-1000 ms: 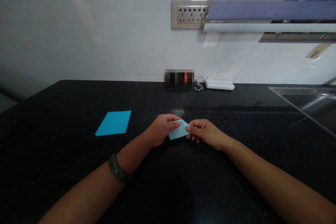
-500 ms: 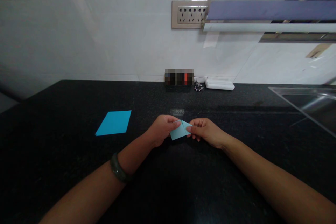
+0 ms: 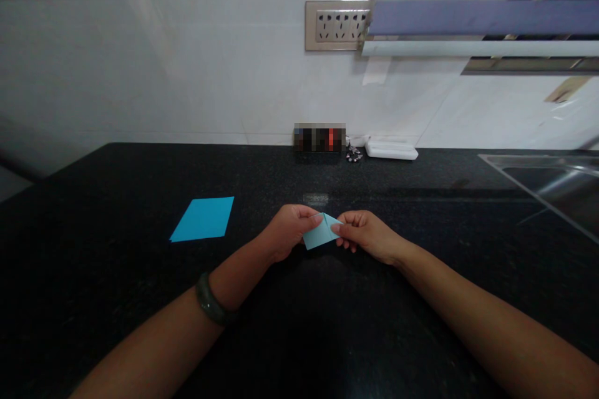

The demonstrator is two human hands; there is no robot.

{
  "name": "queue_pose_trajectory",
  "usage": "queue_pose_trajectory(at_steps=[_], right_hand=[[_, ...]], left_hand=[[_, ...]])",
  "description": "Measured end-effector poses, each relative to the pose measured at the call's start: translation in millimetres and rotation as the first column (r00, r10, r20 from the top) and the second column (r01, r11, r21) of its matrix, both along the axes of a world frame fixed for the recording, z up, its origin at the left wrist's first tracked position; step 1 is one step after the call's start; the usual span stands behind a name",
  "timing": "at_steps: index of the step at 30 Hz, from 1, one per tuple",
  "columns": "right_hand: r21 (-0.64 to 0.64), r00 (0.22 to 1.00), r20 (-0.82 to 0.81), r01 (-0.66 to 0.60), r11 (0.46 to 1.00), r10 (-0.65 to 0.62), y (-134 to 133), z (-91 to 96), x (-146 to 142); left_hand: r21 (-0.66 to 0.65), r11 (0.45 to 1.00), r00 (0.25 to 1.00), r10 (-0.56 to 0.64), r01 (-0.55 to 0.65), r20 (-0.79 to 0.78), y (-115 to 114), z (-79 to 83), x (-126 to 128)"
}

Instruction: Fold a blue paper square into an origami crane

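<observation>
A small folded piece of light blue paper (image 3: 319, 234) is pinched between both my hands just above the black countertop (image 3: 299, 318). My left hand (image 3: 286, 231) grips its left edge with thumb and fingers closed. My right hand (image 3: 366, 234) pinches its right corner, fingers curled in. A dark bangle sits on my left wrist. A flat bright blue paper sheet (image 3: 204, 218) lies on the counter to the left, apart from both hands.
A steel sink (image 3: 552, 190) is set in the counter at the right. At the back wall stand a small dark object (image 3: 320, 138), a white flat item (image 3: 391, 149) and a wall socket strip (image 3: 337, 25). A shelf (image 3: 482, 43) hangs at upper right.
My hands and the folded paper have drawn slightly closer together and shifted a little upward; otherwise nothing has moved.
</observation>
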State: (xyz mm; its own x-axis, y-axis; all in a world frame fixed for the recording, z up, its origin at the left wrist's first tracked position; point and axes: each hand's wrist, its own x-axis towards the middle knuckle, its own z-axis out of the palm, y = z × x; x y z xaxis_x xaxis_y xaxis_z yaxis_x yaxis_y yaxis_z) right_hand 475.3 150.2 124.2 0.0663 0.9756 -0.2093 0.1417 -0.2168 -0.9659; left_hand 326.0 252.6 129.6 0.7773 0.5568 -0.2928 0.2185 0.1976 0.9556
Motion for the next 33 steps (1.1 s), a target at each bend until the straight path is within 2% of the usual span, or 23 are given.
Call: queue_pose_trajectory(at_steps=[14,27,33], right_hand=[[-0.006,1.0,-0.012,-0.021,1.0,0.021,0.2,-0.8,2.1],[-0.01,0.999,0.007,-0.034,0.999,0.034,-0.4,-1.9,2.0],[-0.017,0.999,0.007,-0.036,0.999,0.036,-0.2,-1.4,1.9]], left_hand=[[0.002,1.0,1.0,-0.008,0.008,-0.008,-0.5,1.3,-0.2],[0.222,0.975,0.998,-0.018,0.03,-0.055,0.5,3.4,-0.1],[0.212,0.976,0.997,-0.044,0.056,-0.06,1.3,-0.4,-0.3]])
